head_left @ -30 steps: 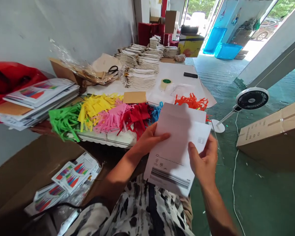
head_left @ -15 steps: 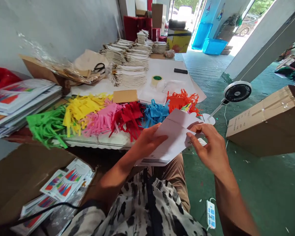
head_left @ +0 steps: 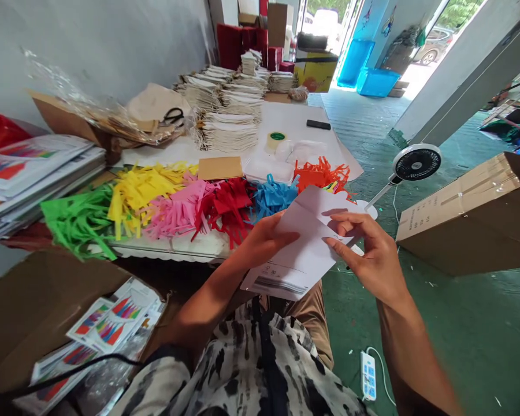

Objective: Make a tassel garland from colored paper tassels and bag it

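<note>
A white printed paper card (head_left: 301, 245), creased across its upper part, is tilted over my lap, with small symbols and grey lines of print near its lower edge. My left hand (head_left: 266, 242) grips its left edge, thumb on top and fingers hidden beneath. At the right edge, my right hand (head_left: 366, 248) has thumb and fingers closed round a folded part of the card. Just beyond lie bundles of cut paper fringe: orange (head_left: 323, 173), blue (head_left: 275, 196), red (head_left: 227, 205), pink (head_left: 177, 211), yellow (head_left: 149, 188) and green (head_left: 80, 216).
On the table stand stacked off-white bundles (head_left: 231, 130), a tape roll (head_left: 276, 140), a black phone-like object (head_left: 318, 124) and scissors (head_left: 173, 117). Printed cards fill a carton (head_left: 21, 300) at lower left. To the right are a fan (head_left: 416, 163), a large carton (head_left: 463, 214) and a power strip (head_left: 368, 375).
The card has turned slightly, so more of the print at its lower edge shows. My right thumb and fingers have shifted a little left over its right edge.
</note>
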`<state>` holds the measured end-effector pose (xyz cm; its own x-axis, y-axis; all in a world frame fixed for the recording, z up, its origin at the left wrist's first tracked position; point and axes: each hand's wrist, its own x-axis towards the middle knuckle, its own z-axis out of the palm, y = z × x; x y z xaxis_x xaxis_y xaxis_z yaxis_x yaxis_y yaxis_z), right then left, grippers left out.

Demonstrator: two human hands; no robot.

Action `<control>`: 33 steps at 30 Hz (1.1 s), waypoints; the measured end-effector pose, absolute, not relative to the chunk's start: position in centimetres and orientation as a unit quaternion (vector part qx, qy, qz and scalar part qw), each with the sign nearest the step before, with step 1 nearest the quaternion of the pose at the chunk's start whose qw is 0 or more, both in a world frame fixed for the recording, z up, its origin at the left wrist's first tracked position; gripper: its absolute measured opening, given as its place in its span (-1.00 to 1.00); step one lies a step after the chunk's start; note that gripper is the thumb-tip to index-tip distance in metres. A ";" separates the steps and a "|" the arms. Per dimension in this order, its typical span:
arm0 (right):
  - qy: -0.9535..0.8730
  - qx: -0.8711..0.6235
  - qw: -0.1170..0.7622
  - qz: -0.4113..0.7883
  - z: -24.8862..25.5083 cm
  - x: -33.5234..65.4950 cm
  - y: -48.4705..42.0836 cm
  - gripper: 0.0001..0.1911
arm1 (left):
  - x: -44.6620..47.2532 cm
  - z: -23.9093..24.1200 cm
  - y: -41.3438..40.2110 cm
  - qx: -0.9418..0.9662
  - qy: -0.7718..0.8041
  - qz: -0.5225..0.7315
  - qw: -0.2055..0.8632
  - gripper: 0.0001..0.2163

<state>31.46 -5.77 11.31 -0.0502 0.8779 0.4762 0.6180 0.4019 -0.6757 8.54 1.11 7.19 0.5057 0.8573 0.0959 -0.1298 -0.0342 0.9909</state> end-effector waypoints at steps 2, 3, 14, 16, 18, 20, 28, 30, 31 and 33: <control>-0.714 -0.524 0.455 0.088 11.0 31.3 -5.7 -0.61 | 8.5 7.1 1.2 0.583 0.301 0.391 0.646 -0.49; -0.722 -0.518 0.456 0.047 10.8 31.4 -5.6 -0.62 | 8.5 7.1 1.2 0.574 0.301 0.391 0.653 -0.48; -0.794 -0.408 0.424 -0.154 10.1 33.7 -5.2 -0.76 | 7.6 6.4 0.4 0.509 0.315 0.347 0.722 -0.42; -0.789 -0.404 0.454 -0.086 10.5 33.8 -5.6 -0.83 | 7.4 6.3 0.3 0.497 0.319 0.363 0.721 -0.44; -0.754 -0.427 0.499 -0.019 11.0 33.9 -5.8 -0.66 | 7.3 6.3 0.3 0.493 0.321 0.366 0.721 -0.45; -0.702 -0.482 0.523 0.034 11.5 34.0 -5.5 -0.72 | 7.3 6.4 0.3 0.503 0.317 0.354 0.722 -0.46; -0.588 -0.563 0.461 0.354 11.9 34.6 -3.8 -0.68 | 7.8 7.3 -0.5 0.537 0.297 0.322 0.720 -0.52; -0.544 -0.540 0.450 0.457 12.1 34.5 -3.9 -0.66 | 7.7 7.3 -0.5 0.531 0.300 0.307 0.730 -0.52; -0.519 -0.530 0.443 0.503 12.2 34.4 -4.0 -0.63 | 7.7 7.3 -0.4 0.532 0.301 0.299 0.733 -0.53; -0.466 -0.521 0.440 0.563 12.3 34.2 -4.1 -0.58 | 7.6 7.2 -0.2 0.538 0.297 0.294 0.733 -0.55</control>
